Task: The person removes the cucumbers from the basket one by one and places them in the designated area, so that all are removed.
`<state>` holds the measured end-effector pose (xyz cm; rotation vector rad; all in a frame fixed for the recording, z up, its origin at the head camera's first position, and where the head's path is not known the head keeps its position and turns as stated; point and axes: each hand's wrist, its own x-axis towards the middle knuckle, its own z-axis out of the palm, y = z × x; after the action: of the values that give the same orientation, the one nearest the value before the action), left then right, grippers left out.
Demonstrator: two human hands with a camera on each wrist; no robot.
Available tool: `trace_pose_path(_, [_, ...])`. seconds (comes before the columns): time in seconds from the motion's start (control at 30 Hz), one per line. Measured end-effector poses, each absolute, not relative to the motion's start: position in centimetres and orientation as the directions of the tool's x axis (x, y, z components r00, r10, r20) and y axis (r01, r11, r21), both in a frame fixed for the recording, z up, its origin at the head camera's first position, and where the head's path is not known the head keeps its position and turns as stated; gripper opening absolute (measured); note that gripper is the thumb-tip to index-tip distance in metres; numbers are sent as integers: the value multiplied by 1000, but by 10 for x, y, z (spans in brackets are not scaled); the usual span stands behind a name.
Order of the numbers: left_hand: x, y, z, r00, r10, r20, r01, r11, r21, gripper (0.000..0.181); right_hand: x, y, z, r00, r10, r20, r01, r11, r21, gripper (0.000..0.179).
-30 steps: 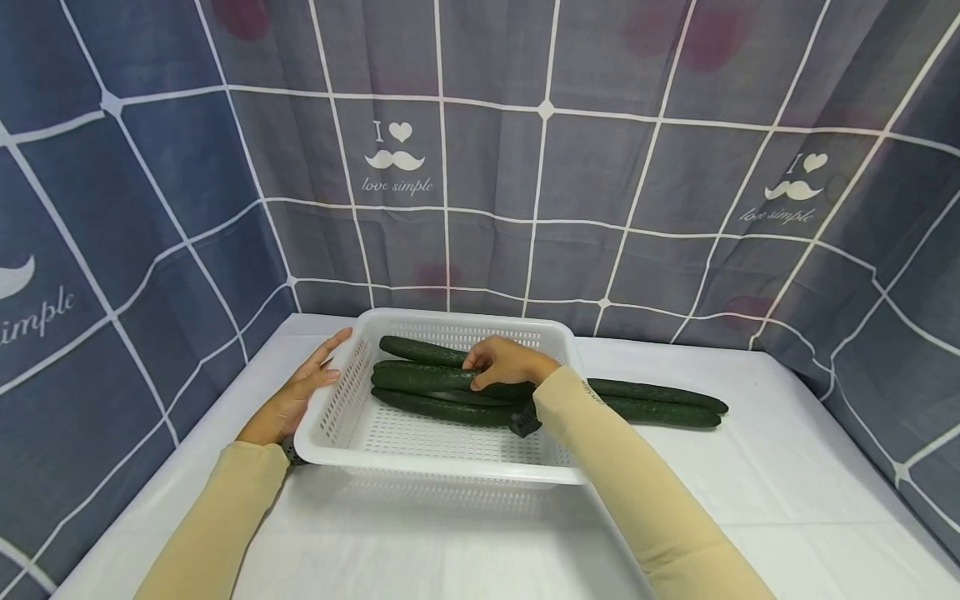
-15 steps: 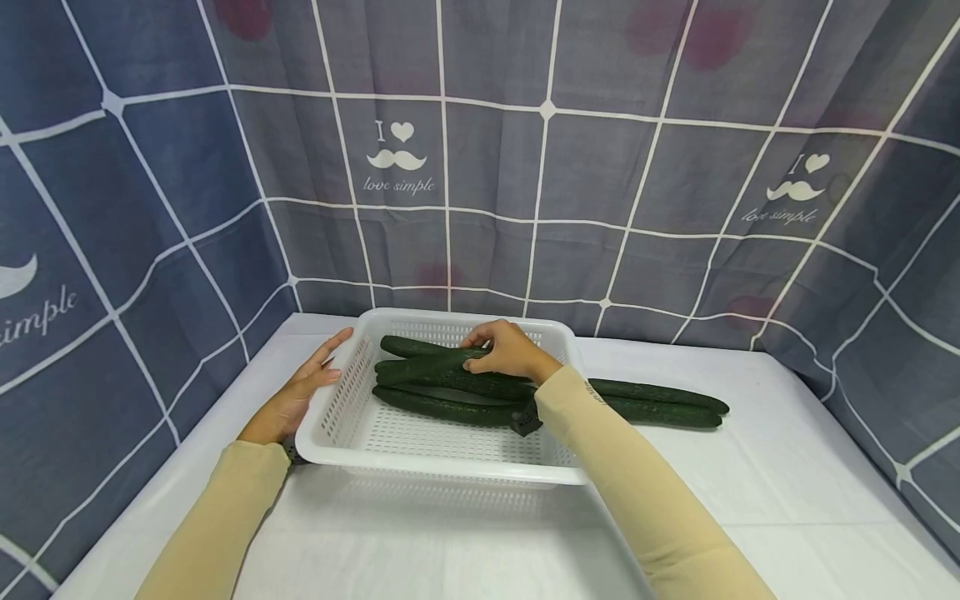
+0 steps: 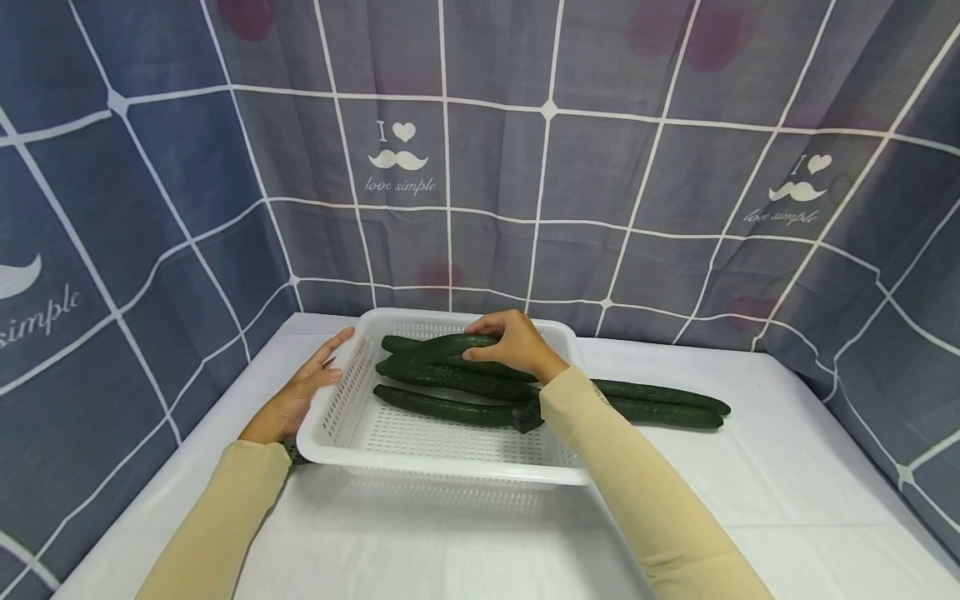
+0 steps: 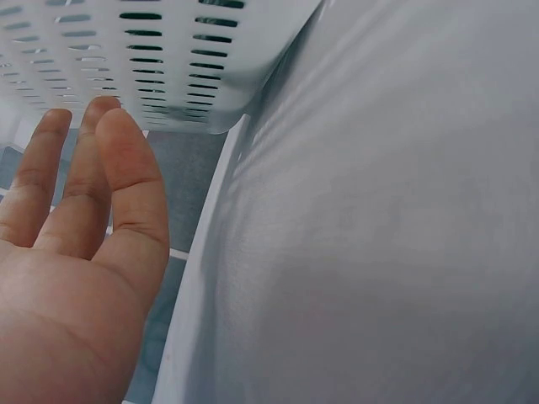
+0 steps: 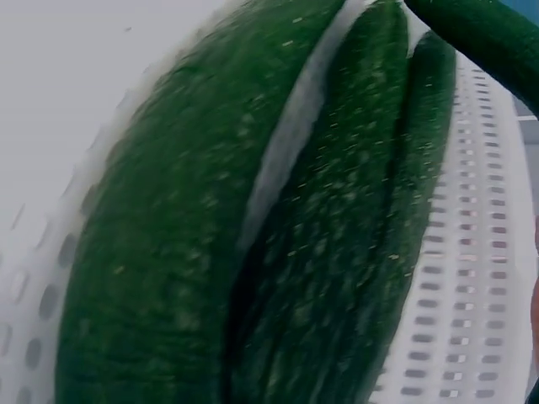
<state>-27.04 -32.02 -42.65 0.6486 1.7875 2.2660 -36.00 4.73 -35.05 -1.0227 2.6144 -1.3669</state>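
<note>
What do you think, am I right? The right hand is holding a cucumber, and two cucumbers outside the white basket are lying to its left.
Not quite: the head view shows the two cucumbers outside the white basket lying to its right. The right hand is indeed holding a cucumber.

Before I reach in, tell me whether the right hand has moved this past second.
Yes: in the head view the right hand has shifted up the picture, toward the white basket's far rim. Whether by lifting or reaching, I cannot tell.
</note>
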Motion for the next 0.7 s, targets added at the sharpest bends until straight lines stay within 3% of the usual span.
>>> trace_pose_path(0.7, [-269, -319, -427, -881, 404, 248, 141, -276, 951, 61, -344, 60, -322, -808, -472, 353, -506, 248, -826, 37])
